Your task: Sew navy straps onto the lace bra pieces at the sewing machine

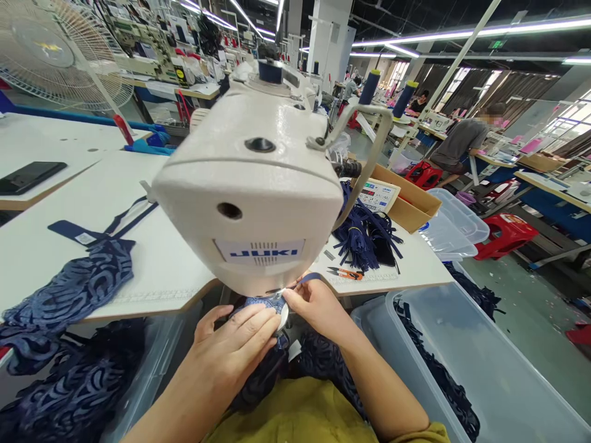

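Note:
Beneath the head of a JUKI sewing machine [258, 184], my two hands work at a navy-blue patterned fabric piece [258, 302] with a white edge or inner side showing. My left hand [235, 351] has its back to me, with the fingers pressed together along the piece and the thumb raised on the far side. Close to the needle area, my right hand [321, 307] pinches with thumb and forefinger at the piece's edge, where a narrow navy strip [311, 278] runs over the fingers. The machine head hides the needle; the fingers cover much of the fabric.
On the table [170, 264], a navy lace garment [78, 289] lies left. Orange-handled thread snips [346, 273] and a bundle of navy straps [362, 240] lie right. Plastic bins [489, 357] flank my lap. A fan [60, 52] stands back left; a seated person [464, 144] is far right.

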Demonstrator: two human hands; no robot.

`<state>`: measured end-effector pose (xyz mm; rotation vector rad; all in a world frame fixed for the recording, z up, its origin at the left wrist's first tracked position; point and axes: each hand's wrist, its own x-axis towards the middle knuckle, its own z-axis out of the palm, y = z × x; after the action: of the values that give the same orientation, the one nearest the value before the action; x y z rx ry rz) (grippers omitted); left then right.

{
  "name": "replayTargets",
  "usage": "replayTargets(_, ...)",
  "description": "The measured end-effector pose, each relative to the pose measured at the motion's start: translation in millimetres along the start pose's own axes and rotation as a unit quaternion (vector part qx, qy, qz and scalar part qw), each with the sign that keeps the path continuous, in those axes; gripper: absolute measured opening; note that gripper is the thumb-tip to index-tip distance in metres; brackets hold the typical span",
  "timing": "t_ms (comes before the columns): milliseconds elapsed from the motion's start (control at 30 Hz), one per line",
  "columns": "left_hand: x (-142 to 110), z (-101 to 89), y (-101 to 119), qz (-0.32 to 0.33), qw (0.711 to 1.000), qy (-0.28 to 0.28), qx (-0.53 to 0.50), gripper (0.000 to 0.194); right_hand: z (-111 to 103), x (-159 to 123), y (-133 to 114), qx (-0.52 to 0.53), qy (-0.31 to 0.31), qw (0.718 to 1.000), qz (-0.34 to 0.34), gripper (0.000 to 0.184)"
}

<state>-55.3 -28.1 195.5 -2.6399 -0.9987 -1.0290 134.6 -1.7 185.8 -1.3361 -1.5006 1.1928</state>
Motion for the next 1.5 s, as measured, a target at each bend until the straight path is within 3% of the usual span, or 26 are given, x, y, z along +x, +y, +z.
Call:
replayTargets(333, -5, 7.9, 5, -0.01, 0.998, 0.057, 0.017, 0.023, 2, 1, -7, -0.034, -0.006, 0.999, 0.019, 0.007)
replayTargets(500, -7, 4.4, 4, 0.009, 1.0, -0.015, 0.023, 0.023, 6, 0, -5, -0.031, 0.007, 0.999, 0.015, 0.008)
replayTargets(667, -7, 8.5, 13, -0.09, 0.996, 0.025, 0.014, 0.024, 7, 0, -1, -0.042, 0.033, 0.999, 0.005, 0.01)
replayTargets(800, -4, 7.6, 16, -0.042, 0.998, 0.0, 0.042, 0.024, 0, 8, 0, -0.019, 0.029, 0.999, -0.026, 0.014)
replayTargets(867, -1, 7.3, 18, -0.04, 0.997, 0.0, 0.061, 0.023, -2, 15, -1, -0.046, 0.028, 0.998, -0.033, 0.015)
replayTargets(1033, 2, 11.3, 29, -0.107, 0.99, 0.036, 0.087, 0.023, -3, 28, -3, -0.145, 0.018, 0.988, -0.051, 0.016)
replayTargets(1500, 4, 19.5, 30, -0.084, 0.986, 0.041, 0.138, 0.023, 6, 41, 6, -0.208, 0.02, 0.976, -0.061, 0.018)
